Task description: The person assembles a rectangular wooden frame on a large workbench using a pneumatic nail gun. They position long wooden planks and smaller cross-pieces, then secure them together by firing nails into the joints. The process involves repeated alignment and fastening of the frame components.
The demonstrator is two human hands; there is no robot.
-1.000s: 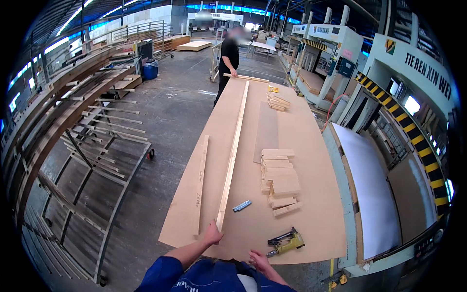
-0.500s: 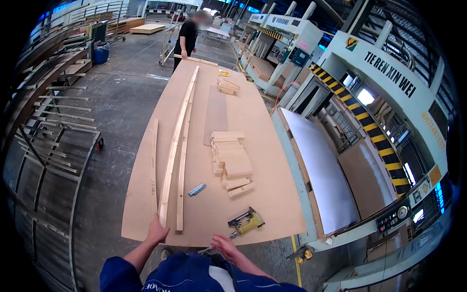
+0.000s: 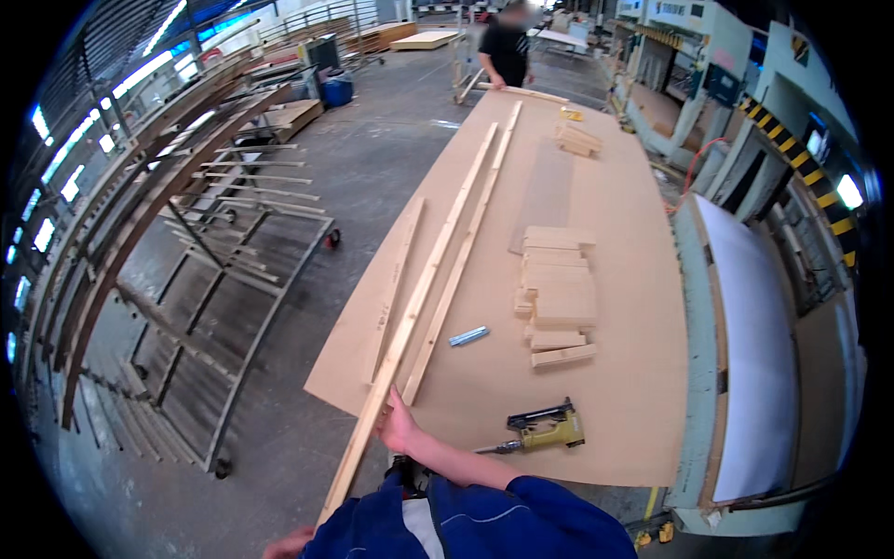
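My right hand (image 3: 398, 424) is closed round a long wooden strip (image 3: 410, 321) near the table's front edge. The strip slants across the board and its near end sticks out past the edge toward my body. My left hand (image 3: 291, 542) is low at the picture's bottom, beside the strip's near end; its fingers are blurred and partly cut off. A second long strip (image 3: 468, 247) lies just to the right, and a thinner batten (image 3: 399, 284) to the left. Right of my right forearm lies a yellow-green and black staple gun (image 3: 549, 431) with its hose fitting.
A large brown board (image 3: 624, 373) covers the table. On it are stacked wooden blocks (image 3: 563, 298), a silvery stick of staples (image 3: 468, 336) and smaller blocks (image 3: 579, 140). A person (image 3: 506, 47) stands at the far end. A metal rack (image 3: 251, 345) stands left, a press (image 3: 768, 354) right.
The strip has been drawn back past the front edge. My left hand has gone down and left along it, and my right hand has moved onto it. The view has turned left.
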